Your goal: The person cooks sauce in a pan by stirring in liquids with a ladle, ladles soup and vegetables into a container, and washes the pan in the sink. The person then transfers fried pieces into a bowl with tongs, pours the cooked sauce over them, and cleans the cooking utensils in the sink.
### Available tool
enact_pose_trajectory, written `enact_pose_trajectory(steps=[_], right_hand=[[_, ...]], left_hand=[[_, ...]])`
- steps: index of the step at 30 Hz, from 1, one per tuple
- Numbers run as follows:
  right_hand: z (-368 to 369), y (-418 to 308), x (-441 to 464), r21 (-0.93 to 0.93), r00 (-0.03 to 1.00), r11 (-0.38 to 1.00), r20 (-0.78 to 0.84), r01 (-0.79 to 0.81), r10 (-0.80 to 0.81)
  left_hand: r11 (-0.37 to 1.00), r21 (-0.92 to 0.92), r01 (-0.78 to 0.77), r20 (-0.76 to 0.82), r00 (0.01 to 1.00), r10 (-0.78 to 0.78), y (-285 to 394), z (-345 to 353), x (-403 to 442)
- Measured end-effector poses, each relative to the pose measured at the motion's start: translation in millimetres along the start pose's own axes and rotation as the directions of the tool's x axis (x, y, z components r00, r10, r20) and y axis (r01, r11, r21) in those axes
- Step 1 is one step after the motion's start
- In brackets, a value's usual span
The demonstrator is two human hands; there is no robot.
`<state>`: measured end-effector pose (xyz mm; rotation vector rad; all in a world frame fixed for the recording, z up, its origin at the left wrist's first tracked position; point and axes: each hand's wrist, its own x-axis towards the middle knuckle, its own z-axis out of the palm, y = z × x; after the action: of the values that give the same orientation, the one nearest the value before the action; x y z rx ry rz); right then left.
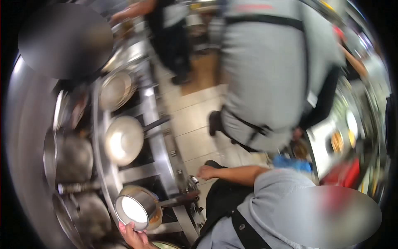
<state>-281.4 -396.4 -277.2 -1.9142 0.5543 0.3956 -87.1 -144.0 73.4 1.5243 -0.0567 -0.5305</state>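
From my remote view, the left hand (pixel 134 236) has its fingers closed around the lower rim of a metal saucepan (pixel 145 200), its mouth tipped toward the rear edge of the stove (pixel 159 159). The saucepan is near the bottom end of that stove, closer to the rear edge than the front, above a brownish round vessel (pixel 156 219); I cannot tell whether they touch. The inside shows bright white, liquid or glare, I can't say which. Its long handle (pixel 178 200) points to the front edge, where the right hand (pixel 206 172) hovers beside it, loosely curled; blur keeps me from telling whether it holds anything.

I judge the step in hand to be steadying or shifting the tilted saucepan. Any move from here calls for a firm rim hold, control of the tilt, and, I'd say, the right hand on the handle. I'd also keep clear of the pale pan (pixel 124 141) further along and the co-worker (pixel 265 74) behind.
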Motion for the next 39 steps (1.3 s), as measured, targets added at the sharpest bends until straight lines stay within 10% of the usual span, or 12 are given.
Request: enact_pose_trajectory(steps=[6,8,11,15,17,19,22,31,39], right_hand=[[-31.0,-70.3,-202.1,0.372,0.999,0.927,0.002,0.036,-0.039],[-14.1,-32.6,-245.1,-0.123,0.969,0.985,-0.201,0.123,-0.146],[-8.0,-18.6,-350.5,-0.043,0.912,0.984,-0.383,-0.174,0.144],[15.2,24.3,-458.3,0.175,0.612,0.909,-0.689,-0.379,0.388],[20.0,26.1,-508.2,0.617,0.444,0.785,-0.689,-0.057,0.573],[22.9,43.7,-548.7,0.709,0.36,0.678,-0.695,0.195,0.623],[13.4,60.6,-620.4,0.59,0.181,0.806,-0.79,-0.036,0.586],[-14.6,186.1,-753.3,0.586,0.221,0.806,-0.779,-0.076,0.587],[-24.3,236.9,-812.6,0.578,0.204,0.815,-0.793,-0.047,0.574]], left_hand=[[0.994,0.057,0.097,0.575,0.811,-0.113,-20.3,59.0,-41.4],[0.98,0.13,0.15,0.687,0.699,-0.199,-32.2,82.8,-60.4],[0.964,0.225,0.143,0.765,0.586,-0.266,-58.1,126.8,-98.1],[0.93,0.334,0.153,0.846,0.387,-0.367,-92.3,190.4,-158.3],[0.916,0.38,0.129,0.868,0.292,-0.401,-108.9,223.0,-188.0],[0.911,0.393,0.128,0.878,0.242,-0.413,-126.3,260.7,-229.8],[0.907,0.393,0.151,0.89,0.184,-0.417,-152.2,318.0,-282.6],[0.944,0.275,0.181,0.926,0.214,-0.311,-176.6,522.6,-428.3],[0.988,0.05,0.143,0.884,0.455,-0.11,-165.7,673.4,-429.7]])
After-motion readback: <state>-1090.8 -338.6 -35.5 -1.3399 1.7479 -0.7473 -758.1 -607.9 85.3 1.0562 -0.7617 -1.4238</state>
